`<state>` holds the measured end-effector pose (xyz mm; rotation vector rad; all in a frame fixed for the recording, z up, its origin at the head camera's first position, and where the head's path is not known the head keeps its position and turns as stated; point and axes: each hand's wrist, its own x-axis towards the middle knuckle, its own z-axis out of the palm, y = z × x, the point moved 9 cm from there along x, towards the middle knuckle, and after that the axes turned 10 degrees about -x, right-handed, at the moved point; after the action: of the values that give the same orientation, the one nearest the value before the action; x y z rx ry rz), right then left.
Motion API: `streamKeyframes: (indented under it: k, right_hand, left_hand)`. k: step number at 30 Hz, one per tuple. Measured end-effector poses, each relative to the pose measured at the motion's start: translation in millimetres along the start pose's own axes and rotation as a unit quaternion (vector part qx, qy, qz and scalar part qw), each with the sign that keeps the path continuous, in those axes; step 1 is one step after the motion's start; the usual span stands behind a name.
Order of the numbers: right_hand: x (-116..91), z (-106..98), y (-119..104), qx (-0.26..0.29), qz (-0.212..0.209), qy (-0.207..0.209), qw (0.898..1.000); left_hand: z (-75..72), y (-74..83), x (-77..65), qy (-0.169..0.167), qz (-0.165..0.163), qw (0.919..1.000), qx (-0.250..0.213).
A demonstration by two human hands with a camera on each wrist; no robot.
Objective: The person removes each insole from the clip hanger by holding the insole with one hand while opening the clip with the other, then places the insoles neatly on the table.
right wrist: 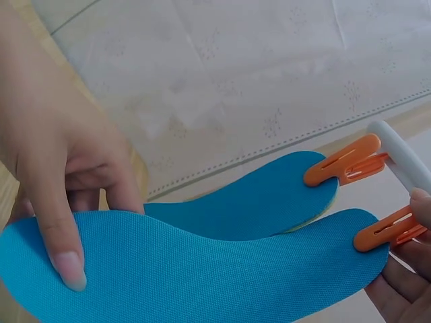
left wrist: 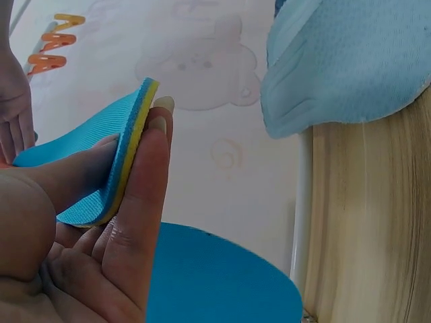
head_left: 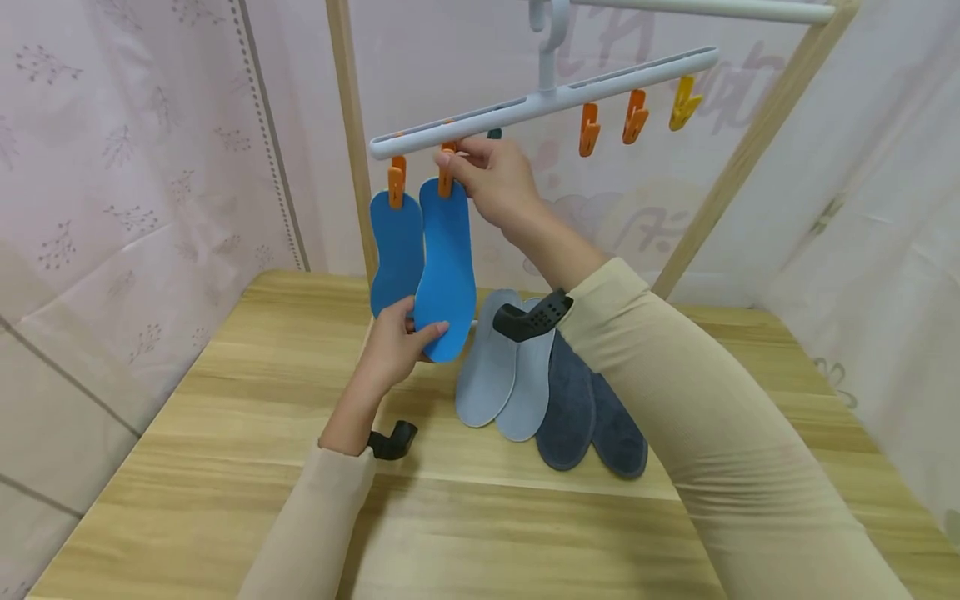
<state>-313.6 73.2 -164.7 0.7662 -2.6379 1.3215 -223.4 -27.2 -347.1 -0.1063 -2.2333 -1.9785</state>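
With thumb and fingers, my left hand point(head_left: 392, 340) pinches the lower, wide end of a blue insole point(head_left: 447, 258). In the left wrist view the blue insole point(left wrist: 87, 134) shows a yellow layer along its edge. My right hand point(head_left: 498, 179) pinches an orange clip point(head_left: 446, 185) on the white hanger point(head_left: 540, 104), and the clip sits over the insole's upper end. Beside it, a second blue insole point(head_left: 397, 242) hangs from another orange clip point(head_left: 396, 187). In the right wrist view, both the near clip point(right wrist: 380, 235) and the far clip point(right wrist: 343, 158) overlap their insoles.
Two grey insoles point(head_left: 487, 367) and two dark blue insoles point(head_left: 566, 408) lean at the back of the wooden table point(head_left: 480, 533). Two more orange clips point(head_left: 589, 129) and a yellow clip point(head_left: 683, 104) hang at the right. A wooden frame point(head_left: 750, 158) with a white rod point(head_left: 720, 10) carries the hanger.
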Motion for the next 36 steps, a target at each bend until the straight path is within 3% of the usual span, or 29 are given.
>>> streamKeyframes:
  k: [9, 21, 26, 36]
  right_hand:
    - [2, 0, -5, 0.076, 0.013, 0.0, 0.997]
    - [1, -9, 0, 0.078, 0.034, 0.028, 0.996]
    - [2, -8, 3, 0.101, 0.041, 0.031, 0.994]
    - [4, -2, 0, 0.117, 0.035, 0.027, 0.992]
  left_hand:
    - [-9.4, 0.3, -1.5, 0.012, -0.005, 0.9998, 0.013]
    - [-3.2, -0.6, -3.4, 0.015, -0.006, 0.9997, 0.019]
    - [0.9, -5.8, -6.5, 0.002, -0.032, 0.9993, 0.019]
    - [11.2, -31.1, -7.8, -0.037, -0.081, 0.9958, 0.024]
